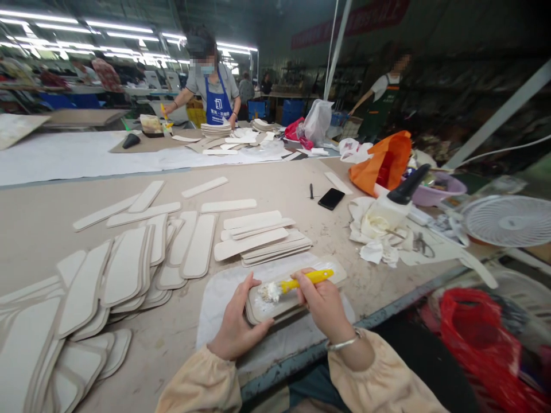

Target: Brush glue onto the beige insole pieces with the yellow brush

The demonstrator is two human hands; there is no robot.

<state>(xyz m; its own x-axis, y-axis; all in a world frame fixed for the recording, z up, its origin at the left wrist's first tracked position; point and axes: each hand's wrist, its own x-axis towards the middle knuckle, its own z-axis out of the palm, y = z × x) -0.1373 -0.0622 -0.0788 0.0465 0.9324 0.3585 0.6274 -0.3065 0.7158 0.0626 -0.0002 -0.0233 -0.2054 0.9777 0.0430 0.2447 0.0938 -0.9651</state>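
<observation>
My right hand (322,301) is closed around the yellow handle of a paintbrush (310,277). White paste coats the brush's bristles, which rest on the top piece of a small stack of pale, round-cornered panels (284,310). At the stack's left end, my left hand (239,324) grips it, with fingers along the far edge and the thumb at the near edge. Under the stack lies a translucent white sheet (210,304). Just beyond it are piled narrow pale strips (262,238). More long panels (124,267) lie overlapping to the left.
On the right stand a white container (385,212) with a black handle, crumpled cloth, an orange bag (383,163) and a round white fan (508,221). A black phone (331,198) lies mid-table. Across the table, a person in a blue apron (217,100) handles a brush.
</observation>
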